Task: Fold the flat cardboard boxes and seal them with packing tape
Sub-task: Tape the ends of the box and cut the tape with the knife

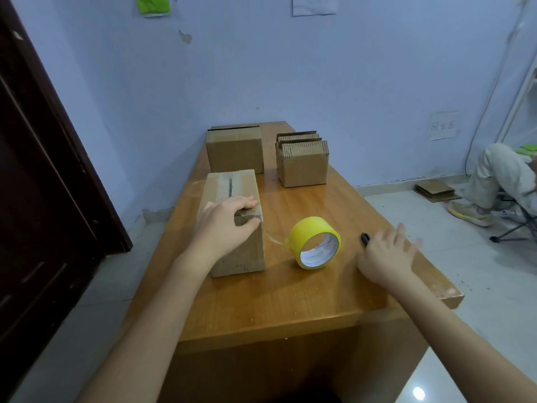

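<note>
A folded cardboard box with tape along its top seam stands on the left of the wooden table. My left hand holds its near top corner, fingers on top and thumb on the side, over the tape end. A clear strip of tape runs from that corner down to the yellow tape roll, which lies on the table to the right of the box. My right hand hovers with spread fingers over a small black cutter, blurred; whether it touches the cutter cannot be told.
At the far end of the table stand a closed box and a stack of flat folded boxes. A dark door is at the left. A seated person's leg and flat cardboard are on the floor at the right.
</note>
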